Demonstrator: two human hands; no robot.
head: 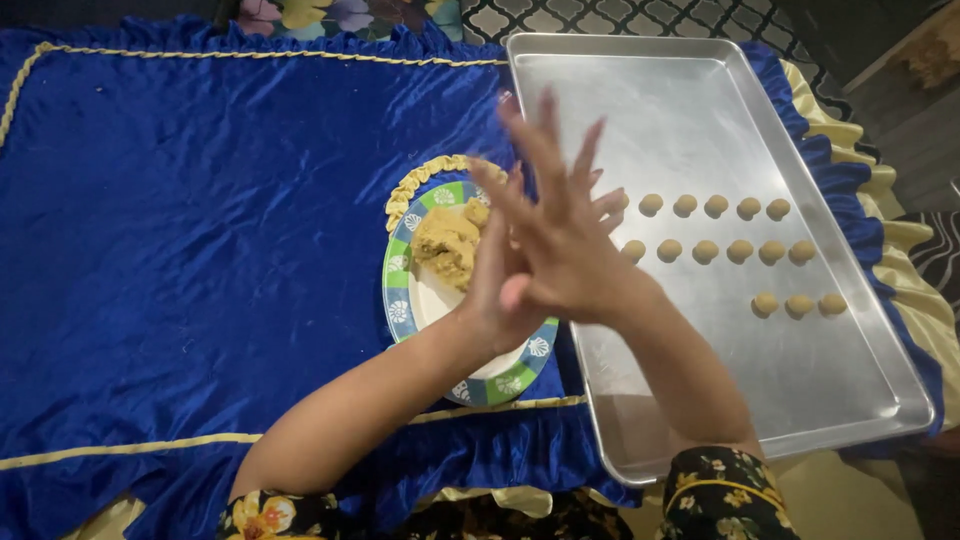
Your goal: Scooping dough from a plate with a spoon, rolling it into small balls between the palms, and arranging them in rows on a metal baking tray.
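Metal tray (700, 90) of dough balls (705, 251) (three rows), plate (400, 290) of dough (445, 245)

dough being rolled between two palms above a plate and a baking tray

the left hand (500, 285) and the right hand (560, 235) are pressed palm to palm with fingers spread, held above the gap between plate and tray; whatever lies between the palms is hidden. a lump of tan, crumbly dough (447, 245) is piled on the upper part of a round plate (398, 300) with a green, blue and white patterned rim, partly covered by the hands. just beside it to the right, small round tan dough balls (705, 251) are set in three rows on a rectangular silver baking tray (680, 110), apart from one another, the lowest row being the shortest.
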